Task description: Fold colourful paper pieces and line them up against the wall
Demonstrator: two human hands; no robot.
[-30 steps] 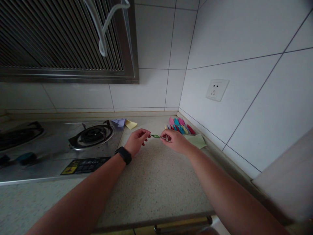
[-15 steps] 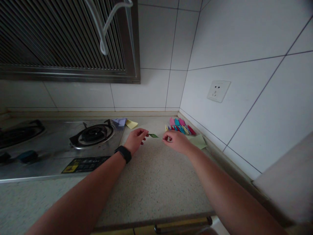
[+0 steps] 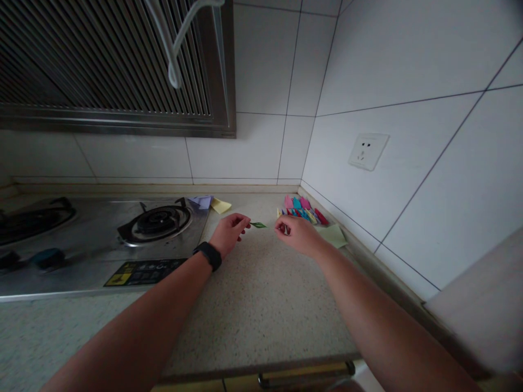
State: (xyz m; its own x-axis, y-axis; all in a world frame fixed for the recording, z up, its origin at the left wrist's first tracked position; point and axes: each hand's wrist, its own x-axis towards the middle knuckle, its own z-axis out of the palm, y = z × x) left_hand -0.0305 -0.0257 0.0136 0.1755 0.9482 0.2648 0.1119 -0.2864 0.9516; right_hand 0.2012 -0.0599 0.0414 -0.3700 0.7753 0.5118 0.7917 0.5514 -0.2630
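Above the counter (image 3: 261, 294), my left hand (image 3: 229, 231) pinches one end of a small green folded paper (image 3: 258, 225) with pale lines on it. Its far point reaches toward my right hand (image 3: 295, 232), whose fingers are closed in a pinch. A small gap shows between that point and the right fingertips; whether they hold anything I cannot make out. Just behind the right hand lie several small folded papers (image 3: 304, 204) in pink, blue, red and yellow. A pale green paper sheet (image 3: 334, 236) lies partly behind the right wrist.
On the left is a gas stove (image 3: 159, 223), with purple paper (image 3: 201, 202) at its back corner and yellow paper (image 3: 221, 206) beside it. A range hood (image 3: 122, 124) hangs above. The tiled wall on the right carries a socket (image 3: 368, 152).
The right fingertips have drawn slightly away from the green paper's pointed end. Its green face shows a little more openly. The left hand keeps its pinch, and the view has shifted slightly.
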